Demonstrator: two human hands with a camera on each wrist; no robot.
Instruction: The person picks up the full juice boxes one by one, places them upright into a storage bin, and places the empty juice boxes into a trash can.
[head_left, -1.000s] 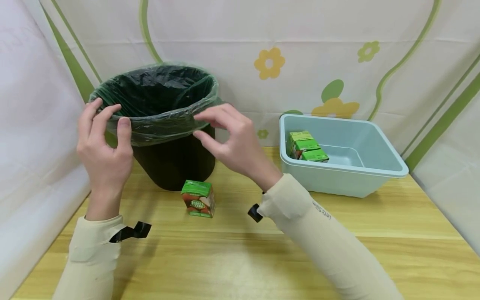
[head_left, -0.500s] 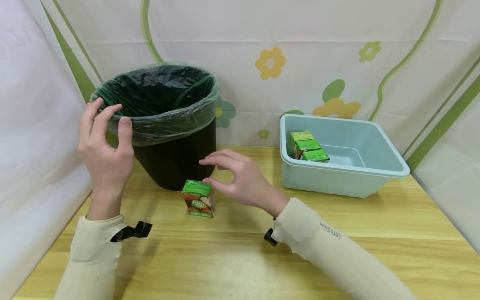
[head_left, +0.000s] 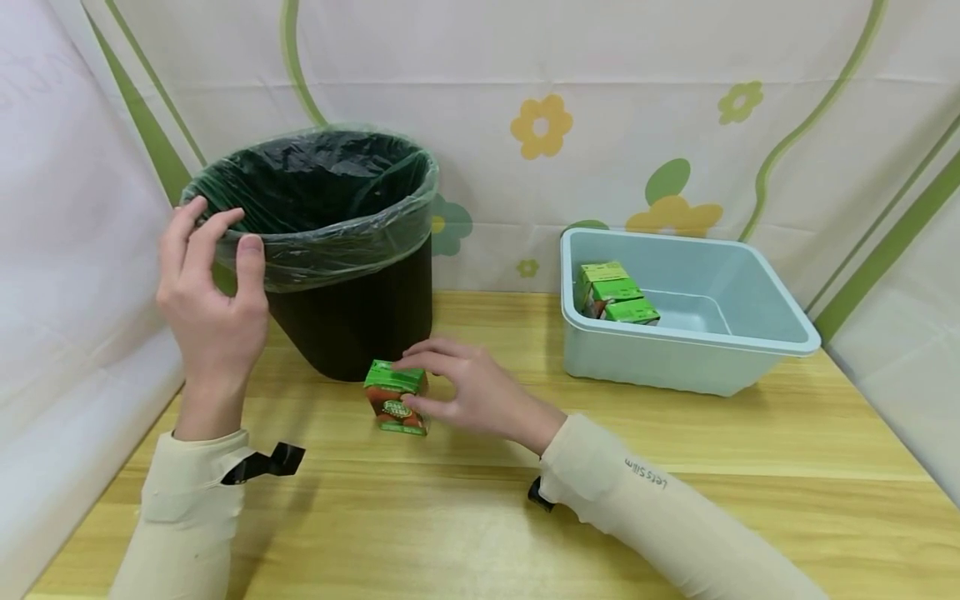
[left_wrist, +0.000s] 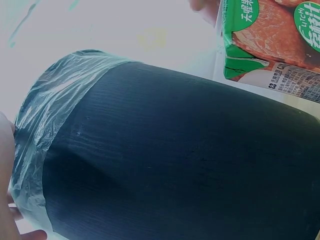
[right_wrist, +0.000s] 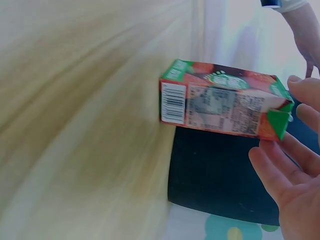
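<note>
R hand (head_left: 472,392) fingers (head_left: 420,360) grasp small green-red cardboard juice carton (head_left: 395,398), label reads "LITCHI". L hand (head_left: 213,287) fingers pinch clear-lined black plastic bin (head_left: 352,250) rim.

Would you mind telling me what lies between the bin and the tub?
Only bare table lies between the bin and the tub, as the head view shows.

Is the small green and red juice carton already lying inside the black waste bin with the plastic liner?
No, the small green and red juice carton stands on the wooden table in front of the black lined waste bin.
</note>
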